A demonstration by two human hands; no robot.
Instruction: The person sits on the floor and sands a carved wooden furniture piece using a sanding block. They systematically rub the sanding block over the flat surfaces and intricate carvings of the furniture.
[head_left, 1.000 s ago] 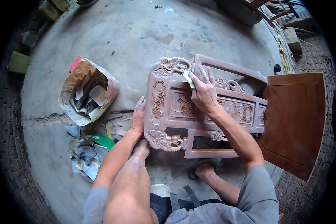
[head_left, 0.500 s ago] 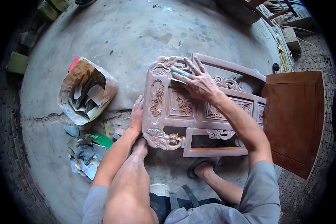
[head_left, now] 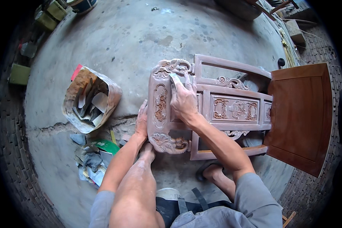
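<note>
A carved wooden chair [head_left: 205,89] lies before me, its dusty, pale back toward the left and its smooth brown seat [head_left: 298,117] upright at the right. My left hand [head_left: 141,121] rests along the outer edge of the top rail [head_left: 152,110], its fingers stretched out. Over the back's upper panel, my right hand [head_left: 184,99] presses a small pale folded piece, which looks like sandpaper [head_left: 174,80], against the inner edge of the rail. Its index and middle fingers are partly apart; the hand hides part of the panel carving.
Left of the chair stands an open stained bag [head_left: 116,97] filled with worn sheets and scraps. Beside my left forearm lies a pile of rags and scraps [head_left: 93,161] with a green piece [head_left: 104,146]. A crack [head_left: 57,126] runs across the concrete floor. Green containers [head_left: 19,74] line the far left.
My right hand has drawn back toward me and turned, with its fingers now pointing away along the rail. My left hand keeps its place on the chair edge. The view has shifted slightly.
</note>
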